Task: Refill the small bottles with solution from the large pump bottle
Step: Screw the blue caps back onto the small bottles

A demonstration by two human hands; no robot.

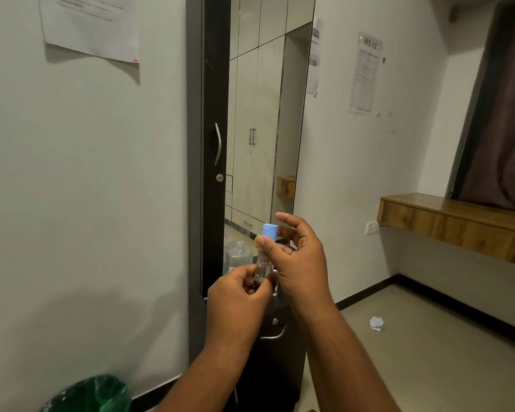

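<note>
A small clear bottle with a red-and-white label stands upright in the air in front of the mirror. My left hand grips its lower part. The bottle's light blue cap is at the top, pinched between the thumb and fingers of my right hand. Whether the cap is seated on the neck or lifted off, I cannot tell. Behind my hands a larger clear bottle with an open neck stands on the dark cabinet; no pump head shows on it.
A dark cabinet with a metal handle stands below my hands, under a tall mirror. A green-lined bin sits at the bottom left. A wooden shelf runs along the right wall. Crumpled paper lies on the floor.
</note>
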